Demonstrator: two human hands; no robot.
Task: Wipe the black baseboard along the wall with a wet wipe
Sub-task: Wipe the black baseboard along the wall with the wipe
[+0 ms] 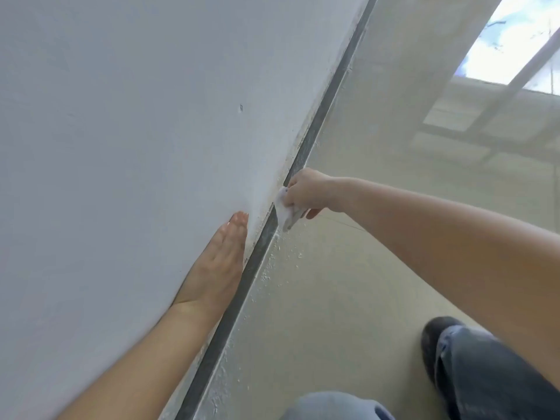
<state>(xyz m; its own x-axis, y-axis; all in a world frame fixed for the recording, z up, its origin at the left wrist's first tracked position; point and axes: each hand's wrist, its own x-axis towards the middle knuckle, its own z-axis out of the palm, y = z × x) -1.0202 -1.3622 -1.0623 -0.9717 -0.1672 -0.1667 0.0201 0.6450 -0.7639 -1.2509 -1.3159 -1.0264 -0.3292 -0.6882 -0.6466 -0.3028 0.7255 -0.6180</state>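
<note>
Your right hand point(306, 192) holds the wet wipe point(285, 215) bunched under curled fingers, pressing it against the black baseboard point(239, 295) where the wall point(121, 131) meets the floor point(333, 298); your left hand point(218, 262) lies flat on the wall just above the strip, fingers straight and together, holding nothing.

The wipe looks light, soft and limp, so it will likely fold or slip under pressure; take it as a wad behind the fingertips, with a free flap hanging below to trail on the strip. The baseboard looks rigid and fixed, so it should bear firm rubbing; its face is narrow, so pressure belongs on the fingertips rather than the palm.

The strip's long axis runs diagonally in the head view, from the lower left near your knees up to the upper right, away from you; the wipe sits about midway along the visible length, so strokes should follow that line. Dusty grey smears show on the strip, and white flecks point(281, 253) lie on the floor beside it.
</note>
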